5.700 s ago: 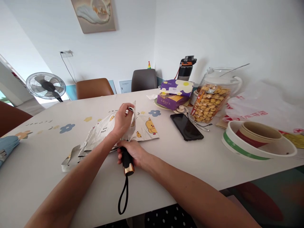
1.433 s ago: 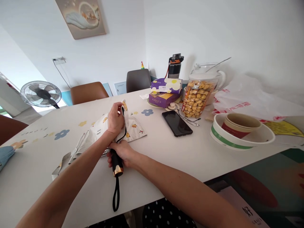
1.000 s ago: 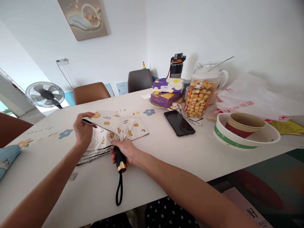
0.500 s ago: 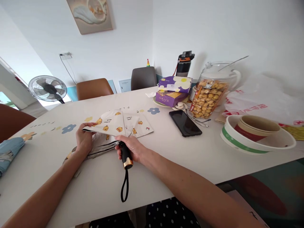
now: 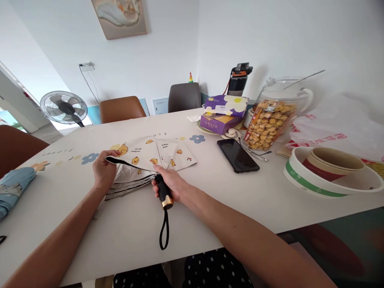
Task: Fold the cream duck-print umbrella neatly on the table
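Observation:
A folding umbrella (image 5: 156,154), white with yellow duck prints and black edging, lies collapsed on the white table (image 5: 210,192). My right hand (image 5: 172,185) is closed round its black handle (image 5: 164,195), which ends in a gold ring and a black wrist loop (image 5: 163,236) trailing toward the near edge. My left hand (image 5: 103,173) pinches the black-edged rim of one canopy flap and holds it stretched out to the left, above the stacked folds.
A black phone (image 5: 238,155) lies right of the umbrella. Behind it stand purple boxes (image 5: 220,114), a snack jar (image 5: 265,128) and a dark bottle (image 5: 239,79). Paper bowls (image 5: 330,170) and a plastic bag (image 5: 336,128) fill the right. A blue cloth (image 5: 13,188) lies far left; chairs and a fan stand beyond.
My left hand let go of the flap it held up near the shaft, moved left, took a canopy edge and drew it out flat. My right hand kept hold of the handle.

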Demonstrator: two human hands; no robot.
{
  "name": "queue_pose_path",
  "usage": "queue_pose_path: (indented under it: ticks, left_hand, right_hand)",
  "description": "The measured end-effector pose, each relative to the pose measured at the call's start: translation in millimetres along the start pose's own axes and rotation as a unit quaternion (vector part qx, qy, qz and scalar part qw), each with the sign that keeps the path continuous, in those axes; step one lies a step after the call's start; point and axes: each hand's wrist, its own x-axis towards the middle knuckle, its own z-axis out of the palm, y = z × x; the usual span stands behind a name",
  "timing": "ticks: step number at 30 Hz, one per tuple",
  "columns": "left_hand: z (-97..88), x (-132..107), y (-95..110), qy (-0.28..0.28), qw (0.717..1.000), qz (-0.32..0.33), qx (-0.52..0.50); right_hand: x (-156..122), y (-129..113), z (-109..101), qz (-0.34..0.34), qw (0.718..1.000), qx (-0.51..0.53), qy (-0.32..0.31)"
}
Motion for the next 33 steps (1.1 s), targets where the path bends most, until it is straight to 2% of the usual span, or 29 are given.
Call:
queue_pose_path:
  ticks: [5, 10, 13, 16, 17, 19, 21, 23, 25, 27, 30, 33]
  left_hand:
    - [-5.7, 5, -13, -0.055, 0.996, 0.007, 0.069]
    - [-14.2, 12, -18, -0.154, 0.974, 0.043, 0.163]
    - [-17.6, 17, -22, -0.246, 0.950, 0.017, 0.192]
    - [-20.3, 23, -27, -0.368, 0.909, -0.041, 0.189]
    - [-21.5, 24, -28, -0.392, 0.897, -0.065, 0.195]
    - [-24.0, 28, -27, -0.391, 0.881, -0.093, 0.248]
    - [-24.7, 29, -21, -0.342, 0.886, -0.081, 0.303]
    - [-20.7, 28, -11, -0.279, 0.913, -0.049, 0.294]
    - [-9.7, 26, 0, -0.243, 0.941, -0.012, 0.234]
    - [7.3, 25, 7, -0.253, 0.947, 0.038, 0.194]
    - [35.8, 25, 6, -0.314, 0.927, 0.091, 0.181]
    - [54.9, 23, -6, -0.375, 0.899, 0.043, 0.224]
  right_hand:
    - [-3, 0, 0, -0.014, 1.000, -0.012, -0.003]
    - [-5, -1, 2, -0.024, 0.999, -0.030, 0.010]
    - [-5, -1, 2, -0.022, 0.999, -0.042, 0.010]
    - [-4, -1, 3, -0.023, 0.998, -0.053, 0.015]
    - [-4, -1, 3, -0.026, 0.998, -0.054, 0.016]
    - [-4, 0, 3, -0.030, 0.998, -0.056, 0.015]
    - [-4, 0, 3, -0.033, 0.998, -0.054, 0.013]
    - [-4, 0, 3, -0.034, 0.998, -0.054, 0.010]
    - [-3, 1, 3, -0.034, 0.998, -0.056, 0.007]
    - [-2, 1, 3, -0.035, 0.998, -0.059, 0.000]
    - [1, 3, 1, -0.035, 0.998, -0.061, 0.000]
    - [2, 4, 1, -0.035, 0.998, -0.060, 0.007]
